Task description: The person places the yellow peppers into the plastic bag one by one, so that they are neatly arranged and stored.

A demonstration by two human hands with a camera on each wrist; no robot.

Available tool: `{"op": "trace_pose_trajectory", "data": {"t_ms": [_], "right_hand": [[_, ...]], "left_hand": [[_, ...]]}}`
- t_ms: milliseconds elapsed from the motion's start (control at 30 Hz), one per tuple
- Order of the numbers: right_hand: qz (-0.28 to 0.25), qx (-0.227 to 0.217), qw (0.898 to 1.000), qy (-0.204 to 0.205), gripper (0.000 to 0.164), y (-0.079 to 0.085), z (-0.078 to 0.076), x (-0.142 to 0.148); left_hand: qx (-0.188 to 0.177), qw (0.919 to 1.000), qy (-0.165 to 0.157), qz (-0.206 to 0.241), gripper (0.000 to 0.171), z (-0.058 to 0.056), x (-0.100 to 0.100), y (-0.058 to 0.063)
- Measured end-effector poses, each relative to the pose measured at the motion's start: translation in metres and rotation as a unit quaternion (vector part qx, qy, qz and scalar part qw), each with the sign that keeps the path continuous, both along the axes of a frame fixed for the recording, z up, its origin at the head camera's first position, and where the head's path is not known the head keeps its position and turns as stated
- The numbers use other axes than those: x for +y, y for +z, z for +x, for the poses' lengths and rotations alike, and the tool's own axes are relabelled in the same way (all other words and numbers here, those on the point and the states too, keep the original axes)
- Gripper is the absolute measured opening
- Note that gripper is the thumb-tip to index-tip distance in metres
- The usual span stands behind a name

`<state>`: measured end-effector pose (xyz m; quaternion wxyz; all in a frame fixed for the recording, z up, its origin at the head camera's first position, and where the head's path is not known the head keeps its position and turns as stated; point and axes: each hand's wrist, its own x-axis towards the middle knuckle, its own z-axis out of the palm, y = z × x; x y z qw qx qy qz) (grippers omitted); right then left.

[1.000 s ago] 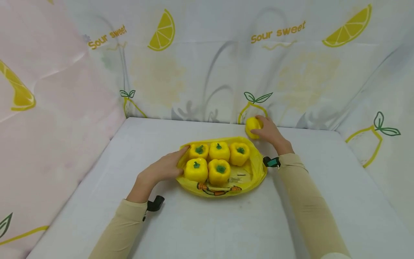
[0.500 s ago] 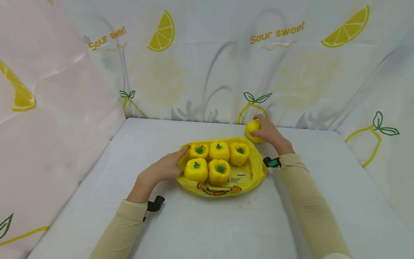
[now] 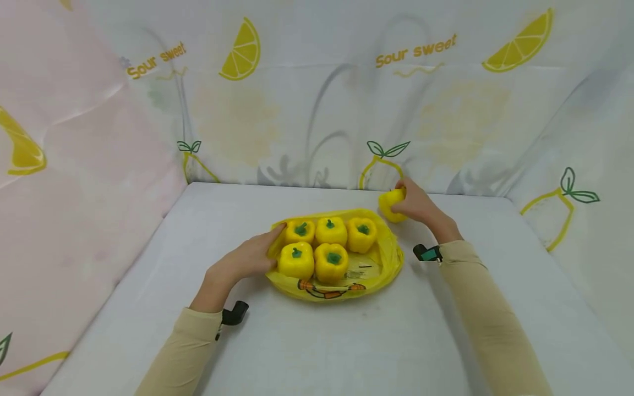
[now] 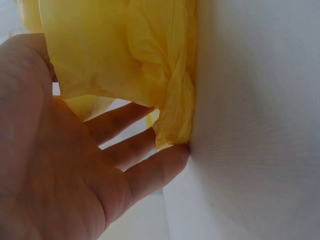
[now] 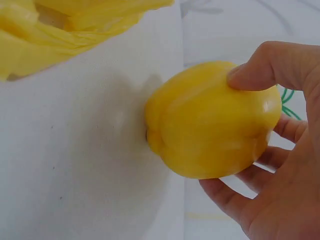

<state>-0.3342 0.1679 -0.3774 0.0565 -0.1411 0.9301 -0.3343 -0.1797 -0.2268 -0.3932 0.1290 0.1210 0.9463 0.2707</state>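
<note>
A yellow plastic bag (image 3: 386,269) lies spread on the table with its mouth up, several yellow bell peppers (image 3: 332,262) standing in it stem up. At the bag's left end my left hand (image 3: 250,256) holds the rim; in the left wrist view the thumb and fingertips pass partly behind the thin plastic (image 4: 95,50). Past the bag's far right corner, my right hand (image 3: 421,202) grips another yellow bell pepper (image 5: 210,125) between thumb and fingers, close over the table. This pepper lies tilted, with its stem out of sight in the right wrist view.
The white table (image 3: 317,341) ends at a fabric backdrop (image 3: 297,110) printed with lemons, right behind the right hand. A bare stretch of bag floor (image 3: 364,269) shows at the right inside the bag. Black wrist cameras (image 3: 235,312) sit at both wrists.
The right hand has shifted slightly right and toward me with its bell pepper, which has turned in the grip. The left hand keeps its place on the bag; the view has swung slightly.
</note>
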Motion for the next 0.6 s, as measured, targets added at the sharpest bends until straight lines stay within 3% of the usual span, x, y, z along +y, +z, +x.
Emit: {"op": "trace_pose_trajectory", "data": {"t_ms": [400, 600], "right_hand": [[-0.054, 0.012, 0.998, 0.005, 0.062, 0.003, 0.018, 0.010], [-0.104, 0.015, 0.994, 0.006, 0.062, 0.013, 0.039, 0.011]], "left_hand": [[-0.004, 1.0000, 0.001, 0.000, 0.093, -0.001, 0.001, 0.000], [-0.001, 1.0000, 0.001, -0.003, 0.092, -0.001, 0.001, 0.000]]}}
